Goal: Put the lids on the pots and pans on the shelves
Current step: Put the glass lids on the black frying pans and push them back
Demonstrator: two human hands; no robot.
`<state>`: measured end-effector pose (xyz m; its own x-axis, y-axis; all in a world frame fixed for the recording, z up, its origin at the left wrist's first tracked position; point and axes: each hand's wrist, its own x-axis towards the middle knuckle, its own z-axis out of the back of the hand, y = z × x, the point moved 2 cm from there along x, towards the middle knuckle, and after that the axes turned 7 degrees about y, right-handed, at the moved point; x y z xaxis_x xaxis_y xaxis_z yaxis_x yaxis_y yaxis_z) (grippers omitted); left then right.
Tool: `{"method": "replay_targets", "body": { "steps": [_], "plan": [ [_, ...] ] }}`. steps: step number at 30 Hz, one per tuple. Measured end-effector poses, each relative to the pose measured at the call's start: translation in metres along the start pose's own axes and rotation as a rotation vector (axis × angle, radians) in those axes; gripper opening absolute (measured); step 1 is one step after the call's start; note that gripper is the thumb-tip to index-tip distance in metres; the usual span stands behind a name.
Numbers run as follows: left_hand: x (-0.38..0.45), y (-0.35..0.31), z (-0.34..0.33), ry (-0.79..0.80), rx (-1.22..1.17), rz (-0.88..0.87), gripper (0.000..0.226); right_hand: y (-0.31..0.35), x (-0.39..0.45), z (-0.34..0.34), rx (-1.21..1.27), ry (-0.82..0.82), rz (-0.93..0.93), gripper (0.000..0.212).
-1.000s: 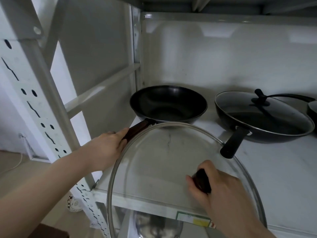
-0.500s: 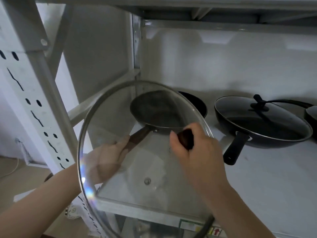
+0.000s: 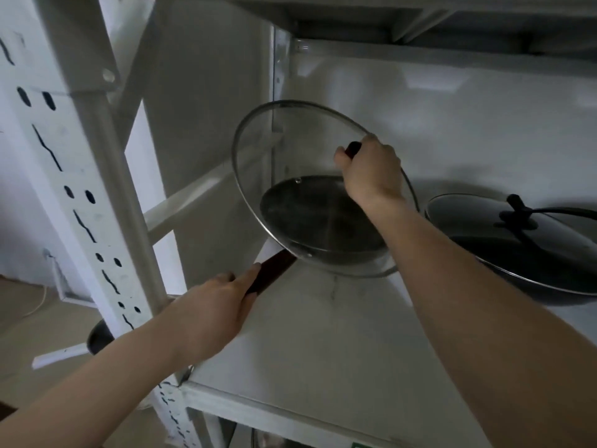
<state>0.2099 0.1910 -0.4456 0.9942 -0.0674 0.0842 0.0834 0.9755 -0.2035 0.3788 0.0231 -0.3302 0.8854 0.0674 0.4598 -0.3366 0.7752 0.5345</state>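
1. Head view, progress: one pan at 3 o'clock on the shelf is seen already covered by its own lid, knob on top. That one is judged done.
2. Head view, step in hand: a glass lid is held tilted over the black wok at centre. The low edge is down at the wok's near rim around 6 o'clock; the high edge is lifted toward 11 o'clock. Whether the low edge touches the rim cannot be told. Lid not yet seated flat, so this wok is judged not done.
3. Head view, what is left: lid to be lowered level onto the wok. Part of a dark pan is glimpsed at 8 o'clock, lower down behind the shelf post; whether it has a lid cannot be told. Other shelves are mostly out of frame.
4. Right hand: closed, fingers curled round the lid knob at 1 o'clock of the lid; only the knob tip is seen past the fingers.
5. Left hand: wrapped round the wok handle at 7 o'clock of the wok, thumb laid along the top, wok judged steadied by it.
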Motion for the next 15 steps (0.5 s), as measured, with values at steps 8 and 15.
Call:
{"method": "replay_targets", "body": {
  "steps": [8,15],
  "plan": [
    [-0.002,0.003,-0.005,-0.028,0.027,0.040,0.051,-0.026,0.063,-0.022,-0.211,0.152,-0.027,0.036],
    [-0.003,0.006,-0.011,-0.080,0.068,0.056,0.051,-0.048,0.077,-0.055,-0.330,0.303,0.017,0.036]
  ]
}}
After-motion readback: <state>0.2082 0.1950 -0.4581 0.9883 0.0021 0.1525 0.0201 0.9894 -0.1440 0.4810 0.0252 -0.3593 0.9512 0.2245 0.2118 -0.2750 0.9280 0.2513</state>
